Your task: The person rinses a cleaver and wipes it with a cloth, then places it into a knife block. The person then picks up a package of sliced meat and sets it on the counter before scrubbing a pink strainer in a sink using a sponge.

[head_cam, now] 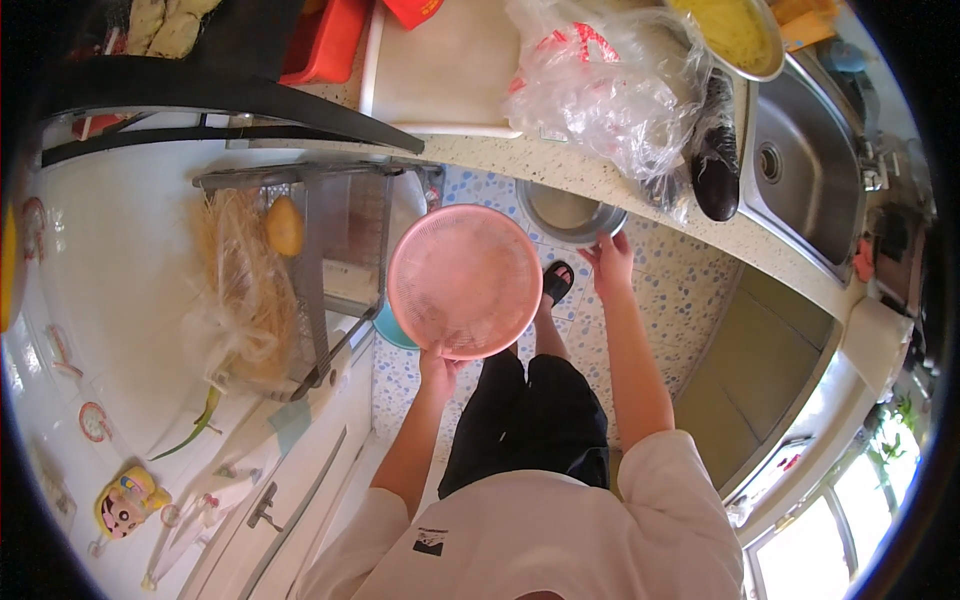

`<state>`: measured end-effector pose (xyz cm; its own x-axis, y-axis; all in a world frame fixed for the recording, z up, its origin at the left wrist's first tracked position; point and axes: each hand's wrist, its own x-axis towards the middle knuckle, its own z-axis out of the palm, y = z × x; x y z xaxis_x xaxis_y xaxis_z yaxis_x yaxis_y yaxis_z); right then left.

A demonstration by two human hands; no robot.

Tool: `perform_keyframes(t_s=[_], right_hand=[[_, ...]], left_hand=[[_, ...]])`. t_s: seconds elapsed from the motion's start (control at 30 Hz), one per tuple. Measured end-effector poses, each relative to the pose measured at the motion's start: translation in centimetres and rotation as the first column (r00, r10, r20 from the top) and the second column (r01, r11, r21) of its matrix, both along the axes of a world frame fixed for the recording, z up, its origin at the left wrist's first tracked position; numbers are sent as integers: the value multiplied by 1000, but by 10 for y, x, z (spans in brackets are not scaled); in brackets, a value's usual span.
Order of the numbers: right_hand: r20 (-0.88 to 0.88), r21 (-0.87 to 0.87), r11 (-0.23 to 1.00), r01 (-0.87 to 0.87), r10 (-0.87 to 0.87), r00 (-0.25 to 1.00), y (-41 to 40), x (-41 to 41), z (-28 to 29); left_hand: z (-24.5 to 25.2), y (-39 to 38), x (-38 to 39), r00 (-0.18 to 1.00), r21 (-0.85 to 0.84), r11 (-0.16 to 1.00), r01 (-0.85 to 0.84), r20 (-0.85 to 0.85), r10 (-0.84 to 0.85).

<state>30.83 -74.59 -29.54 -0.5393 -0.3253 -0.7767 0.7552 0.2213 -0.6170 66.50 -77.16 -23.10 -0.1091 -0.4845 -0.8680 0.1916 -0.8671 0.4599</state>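
Note:
In the head view my left hand point(439, 371) grips the near rim of a round pink plastic strainer basket point(465, 281), held above the tiled floor. My right hand point(609, 262) holds the near rim of a round metal bowl point(571, 210), which is partly hidden under the counter's edge. Both hands hang in front of the counter, the strainer to the left and the bowl to the right. I cannot make out anything solid inside either one.
Along the counter point(465, 154) lie a white tray point(450, 64), a crumpled plastic bag point(607, 90) and a wrapped eggplant point(715, 176). A metal sink point(806, 150) is at the right. A wire rack point(319, 277) with bagged goods stands left, a teal basin point(394, 330) beside it.

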Motion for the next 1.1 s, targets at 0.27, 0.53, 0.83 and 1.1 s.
perform_keyframes(t_s=[0.27, 0.53, 0.83, 1.1], right_hand=[[47, -223, 965, 138, -130, 990, -101, -17, -39], [-107, -224, 975, 11, -35, 994, -84, -47, -108], [-151, 19, 918, -397, 395, 906, 15, 38, 48], [293, -465, 879, 107, 39, 955, 87, 76, 198]], left_hand=[[35, 5, 15, 996, -5, 1000, -22, -89, 21], [48, 5, 1, 977, -18, 998, 67, -203, -69], [112, -6, -17, 966, 44, 998, 37, -256, -25], [176, -15, -45, 962, -59, 980, 191, -186, -199]])
